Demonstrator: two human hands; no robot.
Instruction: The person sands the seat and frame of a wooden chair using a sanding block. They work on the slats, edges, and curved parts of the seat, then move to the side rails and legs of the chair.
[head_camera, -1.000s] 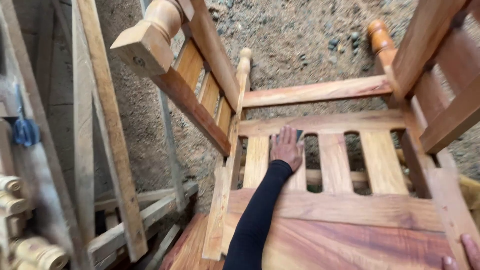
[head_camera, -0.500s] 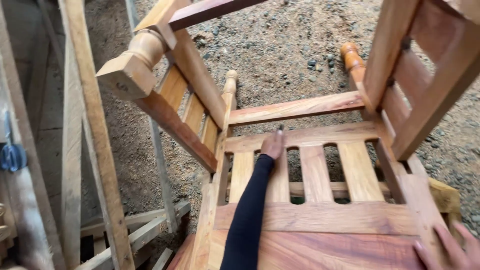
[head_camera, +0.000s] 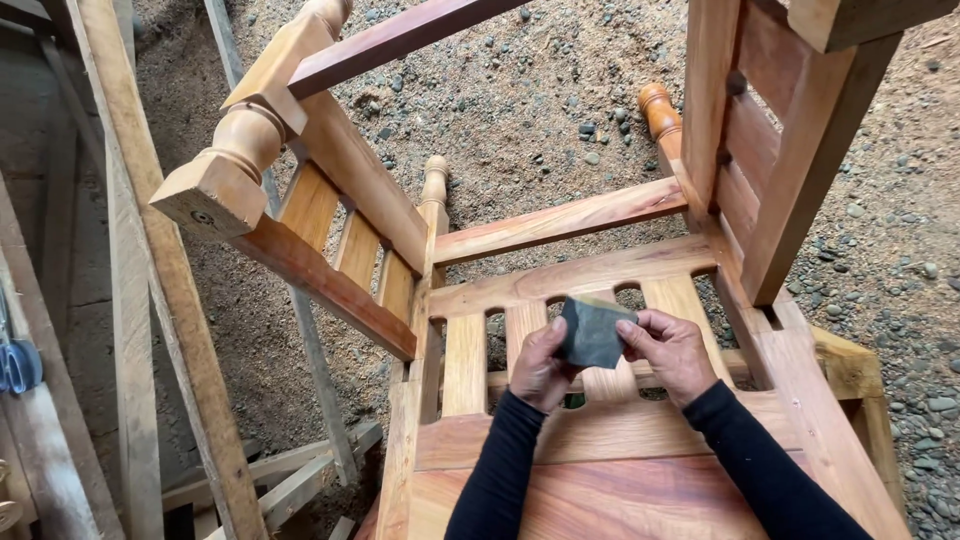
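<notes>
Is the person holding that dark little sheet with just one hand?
No, both the left hand and the right hand grip the dark sheet above the slatted wooden chair.

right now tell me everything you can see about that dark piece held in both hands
The dark piece is a small, flat, roughly square sheet, dark grey, looking like sandpaper. It seems slightly bent and is held upright. The left hand pinches its left edge and the right hand its right edge, thumbs on the near face. It is held over the slatted back of a reddish wooden chair lying on gravel; whether it touches the slats cannot be told.
</notes>
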